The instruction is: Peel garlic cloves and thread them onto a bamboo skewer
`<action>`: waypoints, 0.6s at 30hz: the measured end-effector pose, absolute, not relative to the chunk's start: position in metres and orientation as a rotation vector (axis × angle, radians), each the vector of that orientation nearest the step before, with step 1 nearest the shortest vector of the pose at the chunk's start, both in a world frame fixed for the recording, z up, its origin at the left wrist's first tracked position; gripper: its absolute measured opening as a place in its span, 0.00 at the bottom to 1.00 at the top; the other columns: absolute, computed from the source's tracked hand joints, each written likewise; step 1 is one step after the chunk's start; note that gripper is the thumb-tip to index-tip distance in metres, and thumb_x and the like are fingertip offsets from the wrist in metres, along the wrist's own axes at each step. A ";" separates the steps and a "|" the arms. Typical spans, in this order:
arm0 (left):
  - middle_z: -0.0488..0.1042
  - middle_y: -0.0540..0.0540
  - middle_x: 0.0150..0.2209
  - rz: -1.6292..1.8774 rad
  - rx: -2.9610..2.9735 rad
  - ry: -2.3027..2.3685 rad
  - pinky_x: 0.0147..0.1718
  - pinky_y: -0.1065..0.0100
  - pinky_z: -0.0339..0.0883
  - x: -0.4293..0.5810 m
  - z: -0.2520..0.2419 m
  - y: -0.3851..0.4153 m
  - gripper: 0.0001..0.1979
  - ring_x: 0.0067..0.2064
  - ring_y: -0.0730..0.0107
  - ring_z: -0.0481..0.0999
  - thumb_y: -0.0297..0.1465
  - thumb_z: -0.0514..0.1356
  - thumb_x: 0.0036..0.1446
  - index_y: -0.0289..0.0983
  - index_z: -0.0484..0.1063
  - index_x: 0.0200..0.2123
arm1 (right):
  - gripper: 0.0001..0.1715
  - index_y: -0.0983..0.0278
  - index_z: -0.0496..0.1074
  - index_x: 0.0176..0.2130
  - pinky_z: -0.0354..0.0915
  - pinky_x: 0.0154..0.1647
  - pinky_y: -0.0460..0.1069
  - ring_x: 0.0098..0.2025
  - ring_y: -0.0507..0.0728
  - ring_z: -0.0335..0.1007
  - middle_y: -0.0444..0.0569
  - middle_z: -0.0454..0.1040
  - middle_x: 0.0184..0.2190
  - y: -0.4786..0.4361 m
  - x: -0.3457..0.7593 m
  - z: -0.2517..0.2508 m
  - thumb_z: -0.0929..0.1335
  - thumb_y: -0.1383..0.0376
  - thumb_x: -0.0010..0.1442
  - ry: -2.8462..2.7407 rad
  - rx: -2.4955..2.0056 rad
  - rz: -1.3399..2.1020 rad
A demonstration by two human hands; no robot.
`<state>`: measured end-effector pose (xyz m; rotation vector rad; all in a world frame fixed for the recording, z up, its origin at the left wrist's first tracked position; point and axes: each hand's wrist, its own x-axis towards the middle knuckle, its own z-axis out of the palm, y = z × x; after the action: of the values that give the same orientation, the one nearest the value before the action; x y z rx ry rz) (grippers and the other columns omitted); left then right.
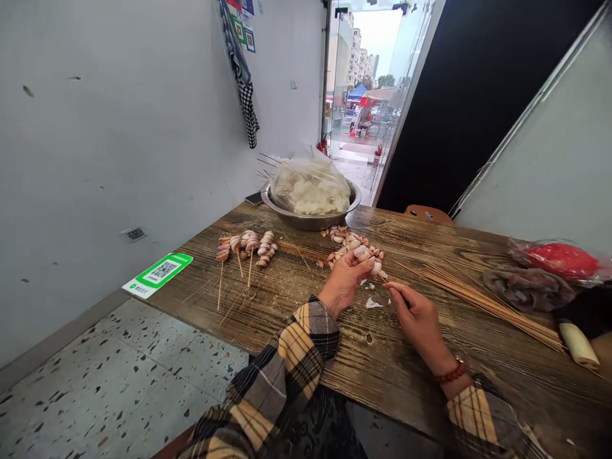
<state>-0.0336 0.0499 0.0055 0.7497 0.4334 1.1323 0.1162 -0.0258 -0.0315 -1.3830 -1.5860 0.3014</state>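
My left hand [343, 280] is closed around garlic cloves [377, 268] at the near edge of a pile of loose cloves [340, 234]. My right hand [417, 317] pinches a thin wooden skewer [386, 279], whose far end meets the held cloves. How many cloves are on it is hard to make out. To the left lie several garlic skewers [250, 241], their bare sticks pointing toward me. White bits of garlic skin [373, 303] are scattered on the wooden table [287, 299] between my hands.
Behind the pile stands a metal basin [306, 221] holding a plastic bag of pale food [315, 191]. A bundle of bare skewers [488, 299] stretches across the right side. Beyond it are a grey cloth [528, 288] and a red bagged item [564, 260]. A green code card [162, 273] marks the left corner.
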 end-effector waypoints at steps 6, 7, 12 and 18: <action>0.76 0.42 0.35 1.166 0.698 0.474 0.34 0.68 0.68 -0.035 0.003 0.050 0.20 0.34 0.69 0.76 0.43 0.65 0.51 0.33 0.71 0.39 | 0.19 0.60 0.77 0.41 0.70 0.46 0.54 0.44 0.61 0.76 0.51 0.80 0.42 -0.029 0.122 -0.039 0.63 0.53 0.62 -1.627 -1.453 0.280; 0.76 0.42 0.35 1.178 0.682 0.459 0.34 0.67 0.68 -0.036 0.003 0.050 0.20 0.33 0.69 0.76 0.44 0.64 0.52 0.34 0.71 0.40 | 0.19 0.60 0.77 0.41 0.70 0.45 0.54 0.44 0.61 0.76 0.50 0.80 0.42 -0.029 0.123 -0.041 0.63 0.53 0.62 -1.640 -1.467 0.274; 0.76 0.41 0.33 1.241 0.734 0.421 0.34 0.66 0.68 -0.038 0.002 0.050 0.21 0.32 0.67 0.76 0.46 0.62 0.52 0.33 0.69 0.38 | 0.21 0.59 0.77 0.41 0.70 0.43 0.52 0.44 0.60 0.76 0.49 0.80 0.42 -0.029 0.130 -0.048 0.63 0.51 0.60 -1.656 -1.533 0.277; 0.75 0.42 0.29 1.251 0.818 0.401 0.33 0.66 0.67 -0.029 -0.005 0.049 0.25 0.29 0.68 0.74 0.49 0.63 0.48 0.32 0.68 0.35 | 0.23 0.59 0.76 0.42 0.69 0.41 0.51 0.42 0.61 0.76 0.49 0.80 0.40 -0.034 0.135 -0.050 0.62 0.49 0.59 -1.644 -1.653 0.232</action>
<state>-0.0287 0.0488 -0.0050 0.8177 0.4011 1.2509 0.1352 -0.0338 -0.0497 -1.6530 -1.6443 0.2325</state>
